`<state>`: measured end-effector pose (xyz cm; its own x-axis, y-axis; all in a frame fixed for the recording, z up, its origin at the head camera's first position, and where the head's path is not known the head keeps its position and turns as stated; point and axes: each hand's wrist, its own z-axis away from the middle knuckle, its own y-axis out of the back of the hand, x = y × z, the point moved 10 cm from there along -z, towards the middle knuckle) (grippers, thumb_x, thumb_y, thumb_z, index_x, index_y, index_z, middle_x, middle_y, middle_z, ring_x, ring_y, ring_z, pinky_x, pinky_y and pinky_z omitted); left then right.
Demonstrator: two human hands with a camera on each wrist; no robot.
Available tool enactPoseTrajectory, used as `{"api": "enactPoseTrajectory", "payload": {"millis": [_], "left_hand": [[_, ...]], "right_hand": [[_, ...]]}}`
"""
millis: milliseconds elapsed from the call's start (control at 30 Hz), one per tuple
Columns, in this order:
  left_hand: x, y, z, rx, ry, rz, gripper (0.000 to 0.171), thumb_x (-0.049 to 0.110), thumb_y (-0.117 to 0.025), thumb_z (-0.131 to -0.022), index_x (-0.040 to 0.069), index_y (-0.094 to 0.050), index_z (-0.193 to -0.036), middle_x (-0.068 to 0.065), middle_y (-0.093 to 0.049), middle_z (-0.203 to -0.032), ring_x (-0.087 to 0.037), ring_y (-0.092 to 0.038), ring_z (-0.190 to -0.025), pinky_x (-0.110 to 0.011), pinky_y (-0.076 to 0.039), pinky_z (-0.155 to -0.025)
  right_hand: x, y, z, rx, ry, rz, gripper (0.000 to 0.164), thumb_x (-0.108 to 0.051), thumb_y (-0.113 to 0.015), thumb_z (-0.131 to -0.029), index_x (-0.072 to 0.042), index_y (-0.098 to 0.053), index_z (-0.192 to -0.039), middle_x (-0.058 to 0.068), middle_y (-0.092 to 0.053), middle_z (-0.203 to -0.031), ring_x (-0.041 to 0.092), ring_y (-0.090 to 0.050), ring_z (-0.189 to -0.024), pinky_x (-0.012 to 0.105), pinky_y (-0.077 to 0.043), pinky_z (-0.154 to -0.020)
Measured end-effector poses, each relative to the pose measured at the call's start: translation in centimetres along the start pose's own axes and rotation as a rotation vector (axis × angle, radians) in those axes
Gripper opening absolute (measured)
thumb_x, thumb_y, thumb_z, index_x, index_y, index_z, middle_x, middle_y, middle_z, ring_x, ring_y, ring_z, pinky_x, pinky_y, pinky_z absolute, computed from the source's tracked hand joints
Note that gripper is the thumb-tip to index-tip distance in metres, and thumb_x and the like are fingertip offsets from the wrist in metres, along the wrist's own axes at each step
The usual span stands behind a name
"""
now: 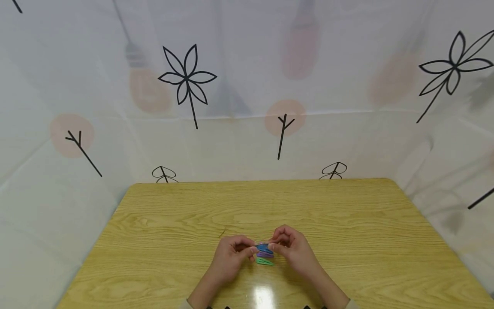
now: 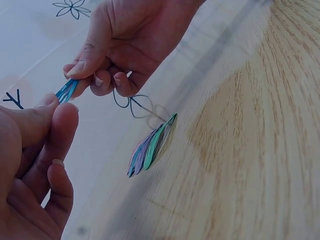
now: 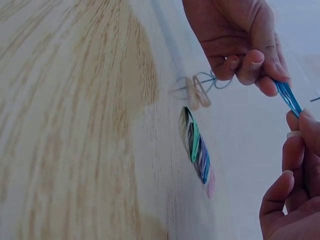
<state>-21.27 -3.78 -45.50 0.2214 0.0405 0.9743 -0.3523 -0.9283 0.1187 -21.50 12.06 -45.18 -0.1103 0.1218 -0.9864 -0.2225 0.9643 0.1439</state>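
Both hands hold a blue snap hair clip (image 2: pixel 66 91) above the table. My left hand (image 1: pixel 228 259) pinches one end between thumb and forefinger. At the other end, the thumb and forefinger of my right hand (image 1: pixel 296 250) grip it. Below, more snap clips lie side by side on the wood: a green clip (image 1: pixel 264 261) nearest me, then a purple clip (image 1: pixel 265 255), a blue clip (image 3: pixel 205 172) and a pink clip (image 3: pixel 211 184). Under the left hand in the right wrist view are beige clip shapes (image 3: pixel 197 92), mostly hidden from the head view.
A wood-grain table (image 1: pixel 154 223) with rounded far corners carries everything. White cloth (image 1: pixel 239 146) printed with black flowers and twigs hangs behind it and along both sides. Light glares off the tabletop near its front edge.
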Motion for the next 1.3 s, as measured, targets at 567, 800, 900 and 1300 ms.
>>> {"api": "enactPoseTrajectory", "payload": {"millis": [567, 800, 900, 1300], "left_hand": [[-0.3, -0.1, -0.2, 0.001, 0.02, 0.03, 0.015, 0.009, -0.071, -0.092, -0.005, -0.072, -0.097, -0.023, -0.071, -0.088, -0.038, -0.067, -0.066, -0.025, -0.052, -0.062], [-0.6, 0.1, -0.2, 0.04, 0.049, 0.041, 0.016, 0.013, -0.072, -0.092, -0.001, -0.073, -0.098, -0.018, -0.072, -0.089, -0.03, -0.066, -0.069, -0.036, -0.057, -0.066], [-0.7, 0.4, -0.2, 0.067, 0.057, 0.034, 0.014, 0.012, -0.073, -0.091, 0.0, -0.073, -0.098, -0.015, -0.072, -0.087, -0.027, -0.066, -0.069, -0.035, -0.057, -0.066], [-1.1, 0.5, -0.4, 0.071, 0.065, -0.016, 0.018, 0.012, -0.073, -0.091, 0.0, -0.072, -0.105, -0.011, -0.072, -0.09, -0.023, -0.067, -0.074, -0.028, -0.055, -0.067]], "right_hand": [[-0.1, 0.0, 0.1, 0.016, -0.016, -0.044, 0.017, -0.002, -0.072, -0.089, 0.004, -0.059, -0.098, 0.014, -0.071, -0.089, 0.019, -0.064, -0.08, 0.032, -0.051, -0.071], [-0.4, 0.1, -0.1, 0.015, 0.036, 0.033, 0.012, -0.005, -0.073, -0.089, 0.003, -0.067, -0.095, 0.011, -0.07, -0.09, 0.015, -0.061, -0.074, 0.028, -0.05, -0.065], [-0.4, 0.1, -0.2, 0.022, 0.057, 0.074, 0.01, -0.008, -0.075, -0.089, 0.0, -0.07, -0.093, 0.009, -0.07, -0.089, 0.014, -0.059, -0.073, 0.026, -0.049, -0.064], [2.1, 2.4, -0.3, 0.221, -0.139, 0.021, 0.009, -0.007, -0.077, -0.086, -0.003, -0.073, -0.093, 0.007, -0.07, -0.088, 0.017, -0.06, -0.077, 0.027, -0.05, -0.065]]}}
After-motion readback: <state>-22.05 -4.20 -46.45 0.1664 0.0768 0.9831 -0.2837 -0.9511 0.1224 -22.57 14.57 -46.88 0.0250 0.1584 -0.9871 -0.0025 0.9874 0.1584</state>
